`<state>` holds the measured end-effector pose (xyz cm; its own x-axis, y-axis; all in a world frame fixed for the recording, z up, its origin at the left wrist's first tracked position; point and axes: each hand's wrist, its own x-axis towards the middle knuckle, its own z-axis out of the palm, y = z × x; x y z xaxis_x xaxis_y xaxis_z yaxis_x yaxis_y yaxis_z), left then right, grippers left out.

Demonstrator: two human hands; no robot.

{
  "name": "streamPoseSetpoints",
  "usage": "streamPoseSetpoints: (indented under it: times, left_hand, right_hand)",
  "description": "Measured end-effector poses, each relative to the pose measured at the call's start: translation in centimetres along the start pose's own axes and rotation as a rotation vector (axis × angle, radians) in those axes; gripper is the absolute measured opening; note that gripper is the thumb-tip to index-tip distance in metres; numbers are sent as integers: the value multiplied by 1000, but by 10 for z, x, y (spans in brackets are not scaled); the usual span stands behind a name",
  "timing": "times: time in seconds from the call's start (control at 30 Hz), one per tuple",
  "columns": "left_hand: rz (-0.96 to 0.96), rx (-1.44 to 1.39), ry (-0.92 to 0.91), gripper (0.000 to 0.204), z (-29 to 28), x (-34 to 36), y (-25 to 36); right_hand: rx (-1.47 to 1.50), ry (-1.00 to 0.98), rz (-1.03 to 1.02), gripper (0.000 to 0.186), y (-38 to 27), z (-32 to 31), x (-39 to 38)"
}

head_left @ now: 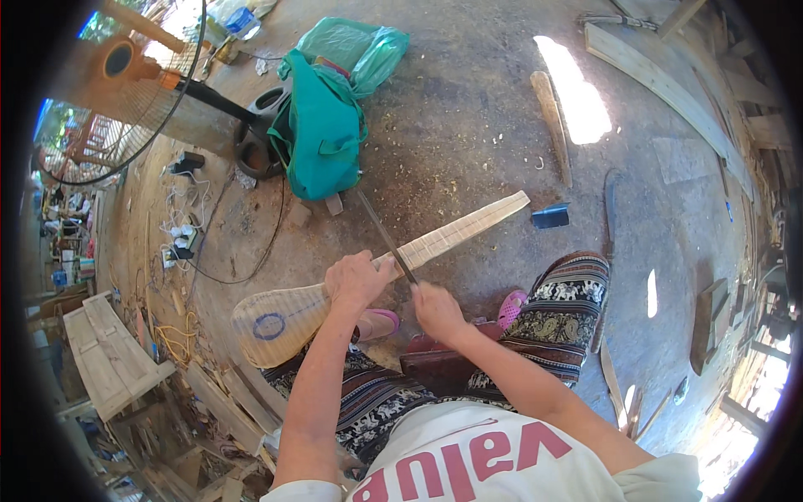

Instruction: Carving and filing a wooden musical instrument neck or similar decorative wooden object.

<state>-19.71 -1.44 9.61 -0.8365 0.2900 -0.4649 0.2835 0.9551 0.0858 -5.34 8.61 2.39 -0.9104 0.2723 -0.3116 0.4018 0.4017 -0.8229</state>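
Your left hand (360, 280) grips the wooden piece (288, 314) near the base of its neck (464, 226), the wide end swelling toward 8 o'clock, the neck tapering toward 2. Your right hand (439, 311) is closed around one end of what looks like a file (383, 233), laid across the neck and pointing to 11 o'clock, toward a green bag (326, 155). The step appears to be shaping the neck; the next stroke likely calls for a firm left hold.
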Motion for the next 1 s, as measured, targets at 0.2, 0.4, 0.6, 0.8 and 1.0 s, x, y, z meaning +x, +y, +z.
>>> streamPoseSetpoints:
  times: [0.2, 0.4, 0.6, 0.8, 1.0]
  left_hand:
    - [-14, 27, -2, 47, -2, -2, 10]
    - [-7, 35, 11, 49, 3, 1, 2]
    - [-21, 55, -4, 49, -2, 1, 10]
    - [-25, 19, 38, 48, 2, 0, 2]
    - [-24, 52, 6, 48, -1, 2, 13]
  right_hand:
    - [-38, -48, 50, 35, 12, -12, -17]
    - [-40, -1, -25, 34, 10, 0, -12]
    - [-29, -6, -22, 36, 8, -4, 0]
    - [-52, -75, 40, 36, 5, -9, -18]
    - [-36, 7, -18, 35, 7, -7, 7]
